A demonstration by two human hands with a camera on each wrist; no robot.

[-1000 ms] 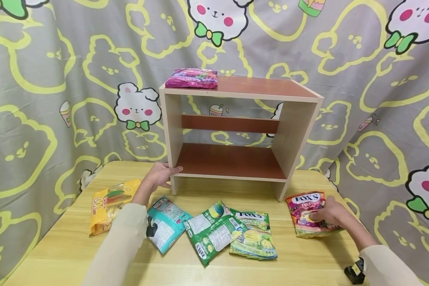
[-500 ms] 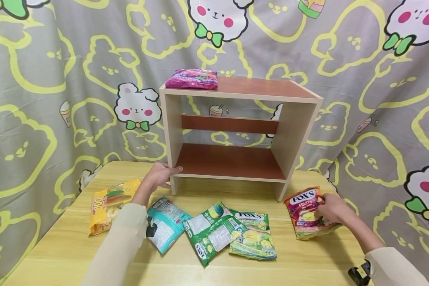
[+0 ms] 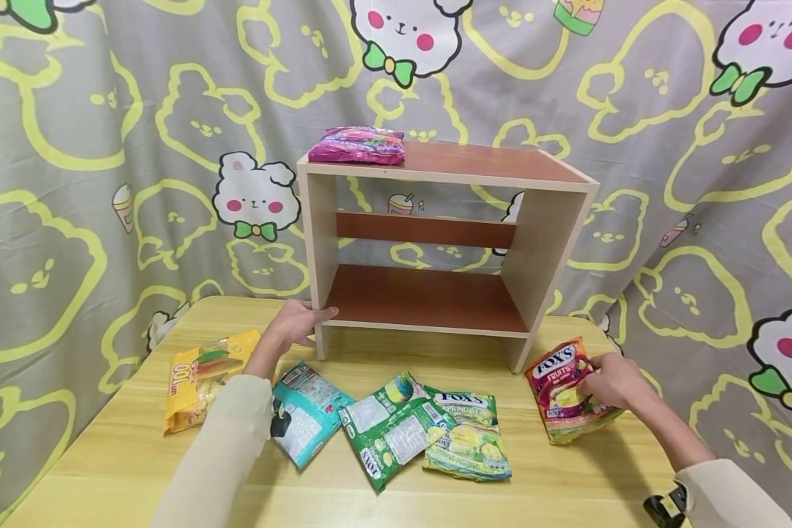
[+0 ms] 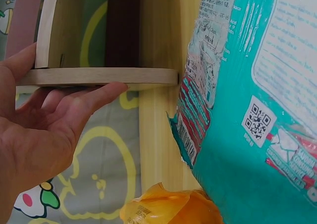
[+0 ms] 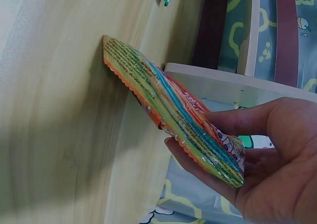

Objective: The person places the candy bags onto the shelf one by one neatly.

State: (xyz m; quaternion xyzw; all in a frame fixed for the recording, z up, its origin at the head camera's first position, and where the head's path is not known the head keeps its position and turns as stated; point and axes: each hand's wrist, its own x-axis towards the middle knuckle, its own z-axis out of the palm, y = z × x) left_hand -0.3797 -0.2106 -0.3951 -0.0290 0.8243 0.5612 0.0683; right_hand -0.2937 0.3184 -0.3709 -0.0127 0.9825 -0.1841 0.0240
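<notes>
Well, the left hand (image 3: 295, 323) grips the shelf unit (image 3: 546, 257) by its side, thumb and fingers on opposite faces, probably to steady it. Toward the frame's lower right, the right hand (image 3: 615, 381) pinches the red FOX'S bag (image 3: 557, 394), thumb and fingers parted only by its thickness, perhaps for a light hold. Its lettered top points up and slightly left, long axis sloping steeply to lower right.

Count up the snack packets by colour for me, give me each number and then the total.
Purple-pink packet: 1
Yellow packet: 1
Teal packet: 1
Green packet and green-and-yellow packet: 2
Red-and-orange packet: 1
Total: 6
</notes>
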